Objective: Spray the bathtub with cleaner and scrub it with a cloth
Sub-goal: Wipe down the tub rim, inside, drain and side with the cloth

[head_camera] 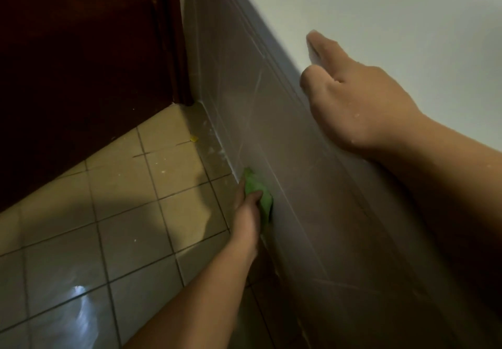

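Head view: green cloth (256, 195) sits lower centre of frame, pressed flat on the tiled side panel (285, 136) of the bathtub (380, 9), just above the floor tiles (122, 213). My left hand (248, 214) grips it, fingers curled round its near edge. Panel's long axis runs from lower right up to upper centre, so I judge the next stroke goes along it, away from me. Right hand (355, 98) rests on the tub rim, centre right, fingers loose, holding nothing. No spray bottle visible.
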### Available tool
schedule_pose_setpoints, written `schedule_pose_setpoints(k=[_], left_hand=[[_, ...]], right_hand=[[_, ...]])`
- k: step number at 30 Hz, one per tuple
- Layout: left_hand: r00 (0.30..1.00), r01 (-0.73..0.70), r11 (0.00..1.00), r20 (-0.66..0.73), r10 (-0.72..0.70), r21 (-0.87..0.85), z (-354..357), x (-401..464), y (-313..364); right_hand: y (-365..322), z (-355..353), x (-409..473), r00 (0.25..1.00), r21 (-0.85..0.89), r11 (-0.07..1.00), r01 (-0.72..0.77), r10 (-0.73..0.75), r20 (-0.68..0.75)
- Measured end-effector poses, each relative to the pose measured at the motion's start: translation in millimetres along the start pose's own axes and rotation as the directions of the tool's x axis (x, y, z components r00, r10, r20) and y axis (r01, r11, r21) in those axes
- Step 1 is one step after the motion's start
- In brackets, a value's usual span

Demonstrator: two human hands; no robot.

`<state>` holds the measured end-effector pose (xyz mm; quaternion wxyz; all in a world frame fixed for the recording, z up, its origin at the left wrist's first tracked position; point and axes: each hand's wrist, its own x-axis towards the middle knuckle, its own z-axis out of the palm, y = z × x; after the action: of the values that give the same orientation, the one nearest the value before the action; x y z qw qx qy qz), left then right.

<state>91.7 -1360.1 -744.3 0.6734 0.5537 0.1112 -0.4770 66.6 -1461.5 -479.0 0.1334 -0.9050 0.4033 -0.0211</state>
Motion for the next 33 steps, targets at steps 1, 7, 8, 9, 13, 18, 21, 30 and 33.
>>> schedule_pose_setpoints(k=[1,7,8,9,13,18,21,30,33], left_hand=[[0.997,-0.064,0.998,0.03,0.065,-0.007,4.4,-14.7,11.0],[0.908,-0.402,0.913,0.163,0.387,0.069,32.9,-103.8,60.8],[0.867,-0.485,0.867,0.193,0.459,0.117,36.8,-116.9,65.8],[0.83,-0.549,0.82,0.225,0.511,0.162,40.4,-126.7,69.7],[0.741,-0.67,0.707,0.269,0.615,0.228,47.1,-153.8,74.6],[0.851,-0.522,0.821,0.214,0.481,0.231,33.1,-129.6,41.6],[0.916,-0.4,0.893,0.105,0.387,0.207,22.7,-94.0,5.5],[0.974,0.217,0.932,-0.008,-0.225,0.289,-33.5,-22.0,-97.1],[0.958,0.28,0.927,-0.013,-0.286,0.248,-40.6,-9.9,-114.7]], right_hand=[[1.6,-1.0,-4.1,1.0,0.004,1.0,-0.005,0.005,0.009],[11.8,-3.9,-37.3,0.997,0.052,0.996,-0.067,0.064,0.042],[14.1,-4.6,-44.7,0.996,0.062,0.995,-0.077,0.074,0.046],[16.2,-5.5,-52.4,0.996,0.071,0.994,-0.082,0.079,0.051],[26.5,-6.9,-86.8,0.995,0.067,0.995,-0.08,0.075,0.066],[30.9,-4.0,-106.1,0.997,-0.015,0.998,-0.057,0.058,0.051],[31.8,-2.4,-103.3,0.997,-0.03,0.999,-0.039,0.041,0.061],[39.5,1.1,-95.0,0.999,-0.051,0.999,-0.005,0.008,0.049],[40.9,1.5,-94.0,1.0,-0.052,0.999,-0.005,0.007,0.029]])
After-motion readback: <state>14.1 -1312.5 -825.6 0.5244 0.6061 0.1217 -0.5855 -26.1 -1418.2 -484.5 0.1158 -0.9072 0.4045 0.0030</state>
